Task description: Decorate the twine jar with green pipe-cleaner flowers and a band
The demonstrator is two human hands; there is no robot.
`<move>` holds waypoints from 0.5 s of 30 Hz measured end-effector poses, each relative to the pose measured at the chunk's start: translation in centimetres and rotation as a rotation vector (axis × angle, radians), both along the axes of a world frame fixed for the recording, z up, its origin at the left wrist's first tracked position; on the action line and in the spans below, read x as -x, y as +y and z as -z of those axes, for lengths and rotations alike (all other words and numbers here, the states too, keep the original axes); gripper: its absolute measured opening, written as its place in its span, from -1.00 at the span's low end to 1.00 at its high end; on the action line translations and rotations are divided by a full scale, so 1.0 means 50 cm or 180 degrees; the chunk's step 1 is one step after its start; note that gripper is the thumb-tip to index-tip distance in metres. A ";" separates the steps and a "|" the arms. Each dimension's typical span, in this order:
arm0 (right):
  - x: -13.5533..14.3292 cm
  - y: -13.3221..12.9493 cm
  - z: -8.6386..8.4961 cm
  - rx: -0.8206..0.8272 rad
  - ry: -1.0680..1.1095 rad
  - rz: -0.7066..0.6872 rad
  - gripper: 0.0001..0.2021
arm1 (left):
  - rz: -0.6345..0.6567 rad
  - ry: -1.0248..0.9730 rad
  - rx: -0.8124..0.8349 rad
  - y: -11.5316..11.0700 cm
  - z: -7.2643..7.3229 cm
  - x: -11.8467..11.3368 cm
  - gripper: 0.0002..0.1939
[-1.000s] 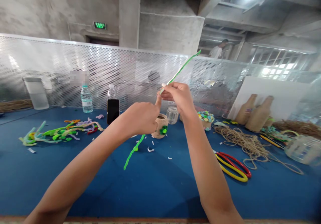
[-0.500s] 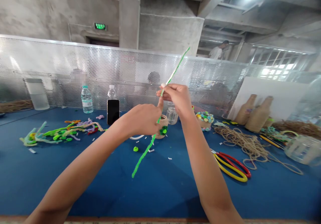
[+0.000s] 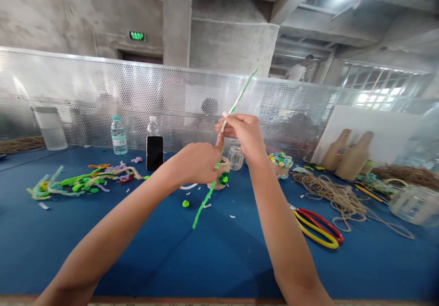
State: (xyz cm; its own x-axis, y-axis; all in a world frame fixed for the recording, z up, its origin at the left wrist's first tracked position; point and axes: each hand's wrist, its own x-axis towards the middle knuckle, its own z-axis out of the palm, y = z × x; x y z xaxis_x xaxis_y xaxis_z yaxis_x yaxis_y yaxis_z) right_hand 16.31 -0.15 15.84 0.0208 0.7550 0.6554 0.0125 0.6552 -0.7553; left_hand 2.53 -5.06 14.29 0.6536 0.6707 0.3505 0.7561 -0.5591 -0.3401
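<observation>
A long green pipe cleaner slants up between my hands, its lower end hanging over the table. My left hand is closed round its middle, index finger pointing up along it. Just above, my right hand pinches the upper part between thumb and fingers. There a white strand runs alongside the green one, with a small white lump at the thumb tip; how the two are joined I cannot make out. Behind my hands stands a twine-wrapped jar with green decoration, partly hidden, beside a clear glass jar.
Colourful pipe-cleaner pieces lie at left, near a phone and a water bottle. Scissors, loose twine, a decorated pot and wrapped bottles are on the right. A perforated metal screen stands behind.
The pipe cleaner's lower end has shifted up and to the right, and its top end slightly down and left. Both hands stay almost where they were, still gripping it.
</observation>
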 end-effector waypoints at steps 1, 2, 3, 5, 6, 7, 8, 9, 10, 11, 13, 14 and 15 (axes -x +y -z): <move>0.000 0.001 0.000 0.0002 0.0040 -0.0014 -0.80 | -0.0003 0.0003 0.0019 0.001 0.000 0.000 -0.22; -0.001 0.001 0.001 0.0005 0.0077 -0.0020 -0.80 | 0.0001 0.0003 0.0033 0.001 0.000 0.000 -0.22; -0.001 0.001 0.002 0.0008 0.0108 -0.0018 -0.80 | 0.0007 0.0007 0.0040 0.001 -0.001 0.000 -0.21; -0.002 0.002 0.003 0.0005 0.0153 0.0010 -0.78 | 0.0016 0.0032 0.0034 0.000 0.000 -0.002 -0.20; -0.002 0.002 0.003 0.0003 0.0172 0.0037 -0.77 | 0.0016 0.0044 0.0030 0.000 0.000 -0.003 -0.19; -0.002 0.003 0.004 0.0005 0.0185 0.0065 -0.77 | 0.0008 0.0056 0.0034 -0.001 0.001 -0.005 -0.19; -0.002 0.004 0.004 0.0012 0.0195 0.0094 -0.76 | 0.0003 0.0064 0.0048 -0.001 0.001 -0.006 -0.19; -0.002 0.006 0.004 0.0026 0.0196 0.0123 -0.76 | 0.0001 0.0065 0.0066 -0.002 0.002 -0.008 -0.19; -0.003 0.008 0.005 0.0047 0.0190 0.0155 -0.76 | -0.0003 0.0063 0.0081 -0.002 0.003 -0.010 -0.19; -0.004 0.010 0.005 0.0067 0.0180 0.0185 -0.76 | -0.0003 0.0061 0.0086 -0.002 0.003 -0.012 -0.19; -0.006 0.012 0.005 0.0089 0.0148 0.0199 -0.75 | 0.0004 0.0064 0.0088 -0.002 0.004 -0.013 -0.19; -0.008 0.013 0.006 0.0092 0.0113 0.0157 -0.75 | -0.0008 0.0067 0.0086 -0.002 0.003 -0.013 -0.20; -0.011 0.013 0.006 0.0097 0.0057 0.0078 -0.75 | -0.0024 0.0078 0.0096 -0.002 0.003 -0.012 -0.20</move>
State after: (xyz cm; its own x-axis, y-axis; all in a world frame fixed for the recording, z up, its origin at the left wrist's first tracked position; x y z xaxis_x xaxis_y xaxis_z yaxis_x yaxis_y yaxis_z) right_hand 16.85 0.50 15.55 0.0510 0.7738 0.6314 0.0144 0.6316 -0.7752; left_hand 3.14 -5.15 14.17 0.6567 0.6856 0.3142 0.7520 -0.5637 -0.3417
